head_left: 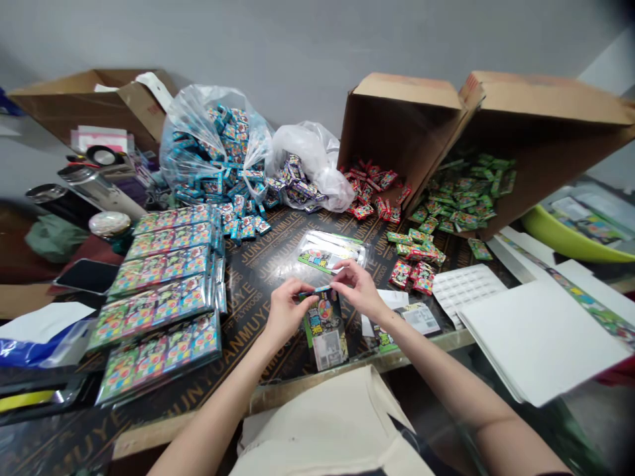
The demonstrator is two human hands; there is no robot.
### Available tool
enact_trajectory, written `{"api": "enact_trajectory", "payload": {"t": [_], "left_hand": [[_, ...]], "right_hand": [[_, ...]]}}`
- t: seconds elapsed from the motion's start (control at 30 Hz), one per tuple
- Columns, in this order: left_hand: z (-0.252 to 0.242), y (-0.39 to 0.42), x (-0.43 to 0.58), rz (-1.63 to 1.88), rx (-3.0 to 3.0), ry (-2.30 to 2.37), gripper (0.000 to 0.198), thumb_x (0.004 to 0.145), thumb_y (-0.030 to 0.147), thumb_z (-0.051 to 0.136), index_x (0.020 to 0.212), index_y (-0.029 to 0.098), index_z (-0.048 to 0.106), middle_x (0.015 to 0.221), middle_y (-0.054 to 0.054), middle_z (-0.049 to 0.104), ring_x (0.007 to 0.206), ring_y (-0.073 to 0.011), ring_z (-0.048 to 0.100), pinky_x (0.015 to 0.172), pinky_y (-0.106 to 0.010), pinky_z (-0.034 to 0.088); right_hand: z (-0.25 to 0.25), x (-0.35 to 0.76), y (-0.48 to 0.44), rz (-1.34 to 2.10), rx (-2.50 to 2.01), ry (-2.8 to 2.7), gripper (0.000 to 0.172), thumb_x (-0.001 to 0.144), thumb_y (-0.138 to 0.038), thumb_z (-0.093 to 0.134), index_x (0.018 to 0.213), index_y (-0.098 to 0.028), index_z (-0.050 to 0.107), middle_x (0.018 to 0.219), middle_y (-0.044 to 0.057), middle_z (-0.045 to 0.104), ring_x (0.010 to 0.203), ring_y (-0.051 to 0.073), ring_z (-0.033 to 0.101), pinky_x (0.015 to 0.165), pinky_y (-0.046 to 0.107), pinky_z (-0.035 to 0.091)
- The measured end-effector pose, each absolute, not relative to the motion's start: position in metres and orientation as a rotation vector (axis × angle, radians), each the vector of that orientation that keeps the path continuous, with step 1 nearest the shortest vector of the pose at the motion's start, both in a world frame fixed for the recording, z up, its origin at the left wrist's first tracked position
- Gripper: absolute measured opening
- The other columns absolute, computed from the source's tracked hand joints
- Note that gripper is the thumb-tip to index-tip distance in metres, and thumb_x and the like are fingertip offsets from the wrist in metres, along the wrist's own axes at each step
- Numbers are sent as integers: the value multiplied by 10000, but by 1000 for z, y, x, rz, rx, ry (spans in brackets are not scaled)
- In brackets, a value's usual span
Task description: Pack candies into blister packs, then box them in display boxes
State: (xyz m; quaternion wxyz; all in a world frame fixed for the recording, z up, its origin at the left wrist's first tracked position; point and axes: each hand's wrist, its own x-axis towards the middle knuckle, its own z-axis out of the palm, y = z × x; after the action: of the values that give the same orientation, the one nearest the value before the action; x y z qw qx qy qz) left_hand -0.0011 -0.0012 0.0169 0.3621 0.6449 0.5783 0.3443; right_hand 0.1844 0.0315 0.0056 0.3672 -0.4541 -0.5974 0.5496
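My left hand point(290, 307) and my right hand point(358, 287) face each other near the front of the table. Thumbs and fingertips pinch the two ends of a small light-blue box point(322, 288), mostly covered by the fingers. Right below it is a black printed card point(325, 324) with green edges and a grey panel; whether the box touches it I cannot tell. Just beyond the hands lies a clear plastic pack point(330, 251) with a printed card in it. Another printed card point(389, 338) is partly under my right forearm.
Stacked candy packs point(163, 284) fill the left side. Behind are a bag of blue boxes point(218, 145), a bag of purple ones point(297, 178), and tipped cartons point(397, 125) with red and green boxes spilling out. White sheets point(543, 337) overhang the right front edge.
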Motion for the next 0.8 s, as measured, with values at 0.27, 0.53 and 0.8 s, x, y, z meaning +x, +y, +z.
{"api": "enact_trajectory", "payload": {"t": [0.27, 0.53, 0.8], "left_hand": [[22, -4, 2, 866, 1784, 1429, 150, 778, 193, 560, 867, 200, 681, 779, -34, 587, 730, -139, 557, 690, -267, 447], [21, -6, 1, 964, 1637, 1489, 53, 707, 203, 625, 742, 179, 656, 746, -32, 647, 705, -155, 591, 650, -273, 462], [22, -8, 8, 1005, 1658, 1565, 99, 680, 246, 632, 652, 157, 597, 672, -15, 603, 646, -138, 560, 621, -255, 435]], "right_hand": [[28, 200, 50, 1235, -1173, -1845, 196, 764, -307, 583, 919, -195, 544, 863, 30, 588, 847, 155, 539, 797, 293, 393], [38, 175, 95, 2030, -855, -2083, 230, 701, -351, 618, 678, -142, 523, 645, -29, 514, 617, 92, 460, 586, 210, 358], [36, 162, 98, 2092, -890, -2167, 212, 691, -312, 613, 642, -135, 505, 556, -61, 449, 520, 60, 373, 492, 190, 273]]}}
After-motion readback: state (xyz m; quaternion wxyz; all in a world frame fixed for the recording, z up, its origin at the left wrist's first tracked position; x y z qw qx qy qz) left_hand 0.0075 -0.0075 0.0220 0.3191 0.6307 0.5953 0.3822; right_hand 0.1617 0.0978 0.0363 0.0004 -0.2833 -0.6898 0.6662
